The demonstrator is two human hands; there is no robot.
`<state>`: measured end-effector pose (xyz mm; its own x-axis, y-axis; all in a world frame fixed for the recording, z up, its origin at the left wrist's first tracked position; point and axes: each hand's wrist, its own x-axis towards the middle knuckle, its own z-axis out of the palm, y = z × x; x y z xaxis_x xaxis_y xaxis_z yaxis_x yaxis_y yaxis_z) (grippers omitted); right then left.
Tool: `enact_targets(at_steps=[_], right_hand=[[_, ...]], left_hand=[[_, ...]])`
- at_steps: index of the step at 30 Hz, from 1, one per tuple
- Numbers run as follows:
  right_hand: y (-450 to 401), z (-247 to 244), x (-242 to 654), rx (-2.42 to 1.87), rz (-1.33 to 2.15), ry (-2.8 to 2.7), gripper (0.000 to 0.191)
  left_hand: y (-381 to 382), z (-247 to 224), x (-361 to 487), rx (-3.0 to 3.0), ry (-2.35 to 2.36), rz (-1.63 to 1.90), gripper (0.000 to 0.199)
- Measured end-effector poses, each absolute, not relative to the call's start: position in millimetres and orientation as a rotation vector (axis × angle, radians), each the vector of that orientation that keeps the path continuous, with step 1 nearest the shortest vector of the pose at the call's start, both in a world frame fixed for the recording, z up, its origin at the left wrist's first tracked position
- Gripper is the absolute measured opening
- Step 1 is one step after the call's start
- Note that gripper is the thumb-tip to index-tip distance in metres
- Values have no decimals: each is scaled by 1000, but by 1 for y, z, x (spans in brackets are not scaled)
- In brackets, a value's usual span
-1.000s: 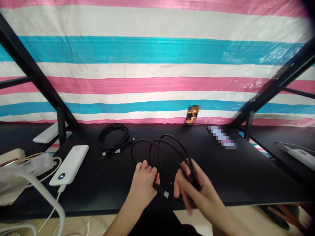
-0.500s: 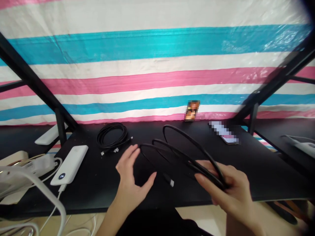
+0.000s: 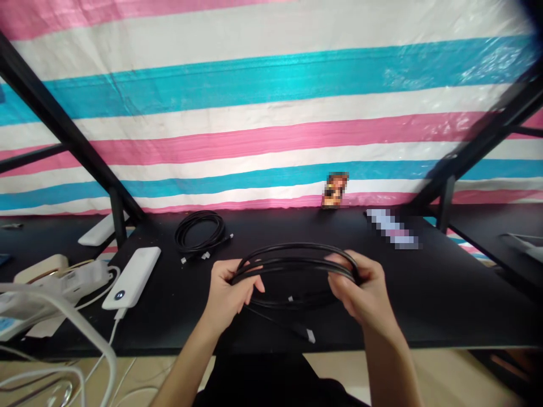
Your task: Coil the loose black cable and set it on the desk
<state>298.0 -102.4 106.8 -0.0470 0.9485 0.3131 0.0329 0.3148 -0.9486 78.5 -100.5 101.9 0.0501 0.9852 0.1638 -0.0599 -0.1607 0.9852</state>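
Note:
A black cable [image 3: 292,263] with several loops stretches between my two hands above the black table. My left hand [image 3: 231,291] is closed around the left side of the loops, thumb on top. On the other side, my right hand [image 3: 360,282] grips the bundle with its thumb and fingers. One end of this cable, a plug [image 3: 311,336], hangs below the loops near the table's front edge. Another small light tip shows among the lower strands. Behind my left hand lies a second coiled black cable [image 3: 199,249], its plugs pointing toward me and to the right.
A white power bank [image 3: 132,278] with a cord lies left on the black table [image 3: 445,299]. White power strips and thick cords [image 3: 91,333] crowd the left edge. A blurred-out phone-like object [image 3: 392,229] lies at back right, a small pixelated item [image 3: 335,191] at the back.
My left hand, open and apart before, has closed on the left side of the cable loops. My right hand has moved left, and the loops are now gathered level between both hands.

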Motion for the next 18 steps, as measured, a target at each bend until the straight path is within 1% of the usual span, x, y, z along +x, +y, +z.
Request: enact_targets(at_steps=[1,3,5,6,7,9,12,15,18], right_hand=[[-103,110,295,-1029,890,-1381,23],[-107,118,287,-1085,751,-1421,35],[-117,127,277,-1078,714,-1506,42],[-122,131,273,-1068,724,-1565,42],[-127,134,268,-1053,740,-1629,40],[-134,138,263,-1014,782,-1727,30],[-138,140,265,-977,829,-1727,16],[-139,135,272,-1041,749,-1580,11],[-139,124,278,-1060,624,-1365,10]], left_hand=[[-102,103,78,1307,1058,1324,41],[-106,109,77,1348,1105,1313,40],[-111,118,79,1474,1184,1255,39],[-113,123,81,1561,1229,1228,39],[-116,127,84,1647,1274,1212,39],[-121,131,87,1772,1345,1227,42],[-125,127,86,1875,1447,1290,44],[-125,112,77,1916,1642,1368,33],[-121,90,67,1839,1759,1380,12]])
